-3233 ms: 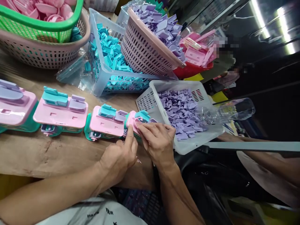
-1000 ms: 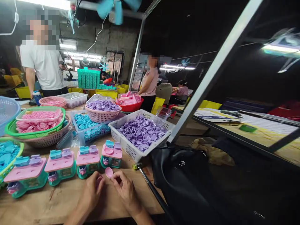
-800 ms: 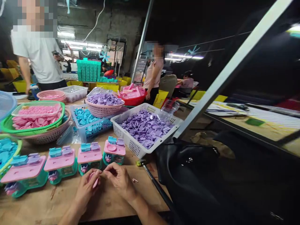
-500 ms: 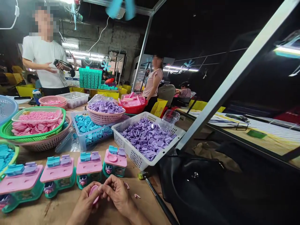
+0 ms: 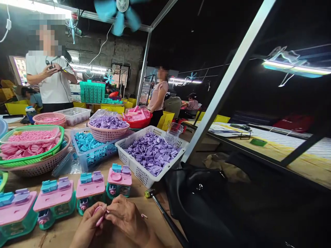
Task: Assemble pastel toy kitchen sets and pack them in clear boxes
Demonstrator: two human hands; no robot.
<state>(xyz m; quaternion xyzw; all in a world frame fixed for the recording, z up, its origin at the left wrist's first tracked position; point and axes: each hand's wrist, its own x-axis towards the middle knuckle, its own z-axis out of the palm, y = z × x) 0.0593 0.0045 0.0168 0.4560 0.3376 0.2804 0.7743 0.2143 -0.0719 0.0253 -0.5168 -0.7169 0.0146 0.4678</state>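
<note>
My left hand (image 5: 90,220) is closed round a pink round dish-like piece (image 5: 99,215), held on edge between thumb and fingers. Against its rim, the fingertips of my right hand (image 5: 125,217) pinch a small pink plastic piece (image 5: 107,211), mostly covered by the fingers. Just beyond both hands stands a row of toy units with pink tops and clear green bases; the nearest toy (image 5: 119,179) bears a pink round dish, a blue part and a purple part. A small pink hooked piece (image 5: 144,216) lies on the table to the right of my right hand.
A mallet (image 5: 165,215) with a yellow-tipped head lies at the right. Behind the toys are a white basket (image 5: 134,168) of purple parts, a blue-tinted crate (image 5: 84,164) of blue parts and a green basket (image 5: 33,160) of pink parts. A metal post (image 5: 219,93) slants up. Several people are beyond.
The view has swung so that everything sits further left. My right hand has turned, showing more of its back, and one loose pink piece is now out of sight. A person behind has raised their hands.
</note>
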